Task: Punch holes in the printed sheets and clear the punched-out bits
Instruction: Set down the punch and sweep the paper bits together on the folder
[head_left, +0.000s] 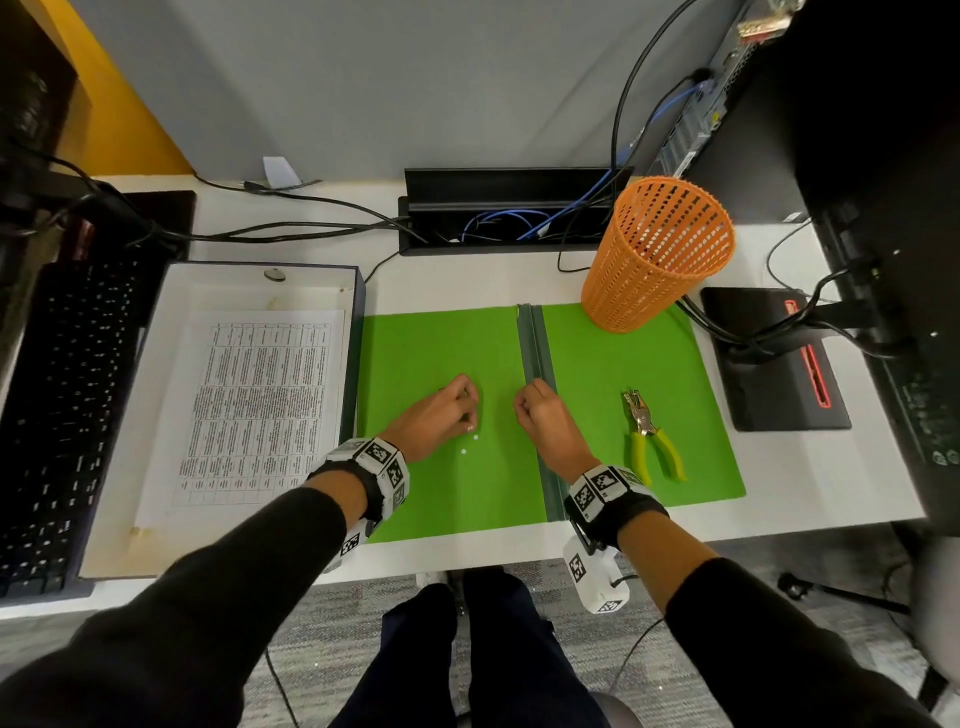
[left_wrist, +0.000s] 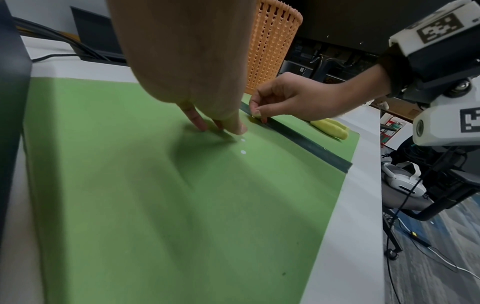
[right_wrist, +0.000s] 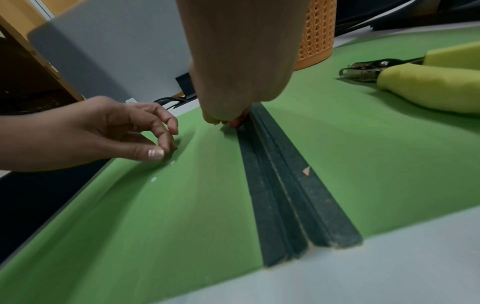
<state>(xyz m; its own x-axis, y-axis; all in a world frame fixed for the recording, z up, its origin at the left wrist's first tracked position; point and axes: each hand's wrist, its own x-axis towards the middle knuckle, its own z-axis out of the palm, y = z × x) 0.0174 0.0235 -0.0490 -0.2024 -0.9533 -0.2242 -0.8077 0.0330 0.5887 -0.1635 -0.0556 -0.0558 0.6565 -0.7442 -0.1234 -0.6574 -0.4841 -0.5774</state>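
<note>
An open green folder (head_left: 441, 364) with a dark spine (head_left: 535, 353) lies on the desk. Two white punched-out bits (head_left: 475, 437) (left_wrist: 243, 152) (right_wrist: 153, 179) rest on its left leaf. My left hand (head_left: 460, 413) (right_wrist: 166, 150) hovers just beyond them, thumb and forefinger pinched together at the folder's surface, seemingly on a bit too small to make out. My right hand (head_left: 524, 408) (left_wrist: 255, 114) pinches at the folder beside the spine, fingers curled. The hole punch (head_left: 649, 436) (right_wrist: 415, 82), with yellow-green handles, lies on the right leaf. Printed sheets (head_left: 249, 410) sit in a box at left.
An orange mesh basket (head_left: 660, 254) stands at the folder's far right corner. A black keyboard (head_left: 57, 415) lies far left, a black device (head_left: 774, 358) at right. Cables and a cable tray (head_left: 498, 218) run along the back. The desk's front edge is close under my wrists.
</note>
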